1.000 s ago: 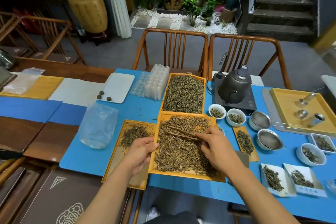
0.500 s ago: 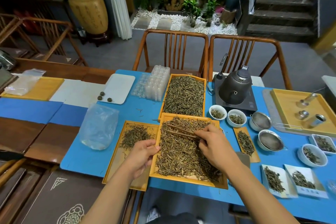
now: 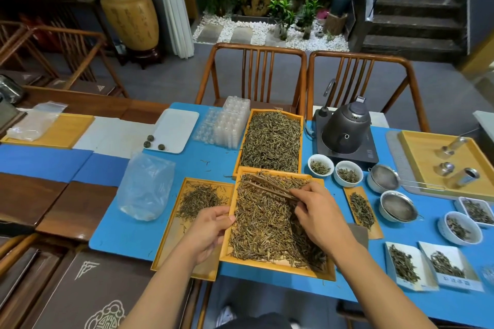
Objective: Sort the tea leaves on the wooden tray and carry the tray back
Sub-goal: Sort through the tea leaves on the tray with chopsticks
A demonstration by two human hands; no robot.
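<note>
Wooden tray [image 3: 275, 266] heaped with tea leaves [image 3: 264, 224], flat on the blue mat [image 3: 125, 232] at the table's near edge. Right hand [image 3: 318, 215] over the tray's right half, fingers closed on wooden tongs [image 3: 270, 186] that lie across the far part of the heap. Left hand [image 3: 207, 232] gripping the tray's left rim, thumb on top. Just left of the tray, a second tray [image 3: 173, 246] with a small pile. Directly behind the tray, a third tray [image 3: 271, 140], full. Right of the tray, two white cups [image 3: 334, 169] and a dark kettle [image 3: 346, 131].
</note>
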